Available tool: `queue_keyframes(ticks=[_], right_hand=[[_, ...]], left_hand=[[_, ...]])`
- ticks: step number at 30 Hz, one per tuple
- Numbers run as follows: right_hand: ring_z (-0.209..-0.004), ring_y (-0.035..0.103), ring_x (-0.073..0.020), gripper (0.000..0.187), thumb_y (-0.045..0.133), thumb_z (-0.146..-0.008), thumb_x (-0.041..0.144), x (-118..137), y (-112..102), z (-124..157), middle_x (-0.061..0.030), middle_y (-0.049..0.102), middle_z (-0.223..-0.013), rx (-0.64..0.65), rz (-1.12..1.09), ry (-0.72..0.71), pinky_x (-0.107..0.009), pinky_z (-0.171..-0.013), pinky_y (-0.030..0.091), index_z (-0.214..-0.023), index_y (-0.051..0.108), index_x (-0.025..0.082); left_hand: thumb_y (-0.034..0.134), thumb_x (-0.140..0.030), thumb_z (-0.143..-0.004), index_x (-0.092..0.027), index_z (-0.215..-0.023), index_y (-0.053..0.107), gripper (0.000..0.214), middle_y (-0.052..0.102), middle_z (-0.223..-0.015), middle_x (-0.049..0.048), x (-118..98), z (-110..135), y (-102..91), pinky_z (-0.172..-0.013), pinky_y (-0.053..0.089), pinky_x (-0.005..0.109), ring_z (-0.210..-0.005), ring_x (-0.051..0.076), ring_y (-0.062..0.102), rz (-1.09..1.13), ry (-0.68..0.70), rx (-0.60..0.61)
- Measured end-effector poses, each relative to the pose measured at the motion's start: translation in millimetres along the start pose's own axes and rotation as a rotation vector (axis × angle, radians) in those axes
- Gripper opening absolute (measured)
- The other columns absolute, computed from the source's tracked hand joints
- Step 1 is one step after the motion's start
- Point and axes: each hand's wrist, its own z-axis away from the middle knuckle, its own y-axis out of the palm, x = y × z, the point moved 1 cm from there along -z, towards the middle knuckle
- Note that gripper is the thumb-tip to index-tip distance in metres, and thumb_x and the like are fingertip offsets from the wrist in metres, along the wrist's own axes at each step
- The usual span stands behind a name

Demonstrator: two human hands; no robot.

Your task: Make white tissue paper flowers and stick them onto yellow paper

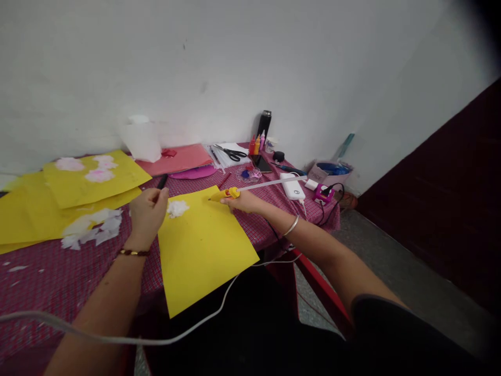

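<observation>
I see right hand gripping glue gun on yellow sheet, left hand curled beside white tuft, possibly touching it.

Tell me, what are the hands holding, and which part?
The right hand holds a small yellow plastic glue gun by its rear body. The left hand rests curled beside a fluffy white tissue tuft; its grip is hidden.

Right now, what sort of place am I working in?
Probably an informal craft table against a plain white wall: yellow paper sheets on a checked cloth, a glue gun in your right hand, scissors and small paint bottles at the back.
</observation>
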Motion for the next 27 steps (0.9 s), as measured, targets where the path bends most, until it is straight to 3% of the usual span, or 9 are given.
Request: queue_keyframes(ticks=[3,8,15,27], right_hand=[[-0.071,0.055,-0.0134,0.033,0.06,-0.085,0.046,-0.7,1.0,-8.0,-0.0013,0.065,-0.079,-0.023,0.065,-0.015,-0.022,-0.061,0.037,-0.096,0.066,0.015],[-0.077,0.057,-0.0148,0.035,0.059,-0.086,0.049,-3.0,0.8,-15.9,-0.0018,0.066,-0.086,-0.044,0.105,-0.075,-0.023,-0.067,0.039,-0.099,0.067,0.018],[-0.075,0.055,-0.014,0.04,0.056,-0.086,0.054,-2.6,2.6,-16.2,-0.0023,0.065,-0.086,-0.059,0.23,-0.046,-0.023,-0.065,0.035,-0.098,0.067,0.018],[-0.067,0.05,-0.0126,0.038,0.054,-0.085,0.052,-8.3,-4.4,-10.9,-0.0013,0.06,-0.076,-0.101,0.22,-0.047,-0.023,-0.059,0.031,-0.087,0.063,0.016]], left_hand=[[0.049,-0.038,-0.088,-0.018,-0.065,0.054,0.031,0.052,-0.062,-0.0009,-5.7,1.5,0.8,-0.061,0.032,0.028,-0.063,0.014,0.049,-0.004,0.048,-0.075],[0.05,-0.035,-0.089,-0.018,-0.059,0.05,0.035,0.048,-0.06,-0.0017,-7.8,2.3,-0.6,-0.061,0.029,0.027,-0.06,0.012,0.046,-0.014,0.109,-0.083],[0.049,-0.036,-0.09,-0.016,-0.066,0.056,0.032,0.054,-0.067,-0.0008,-7.6,2.5,-1.4,-0.063,0.031,0.025,-0.066,0.012,0.05,-0.04,0.088,-0.075],[0.049,-0.038,-0.089,-0.016,-0.067,0.058,0.033,0.054,-0.065,-0.0007,-7.8,3.1,-0.4,-0.062,0.031,0.025,-0.065,0.012,0.05,-0.043,0.072,-0.05]])
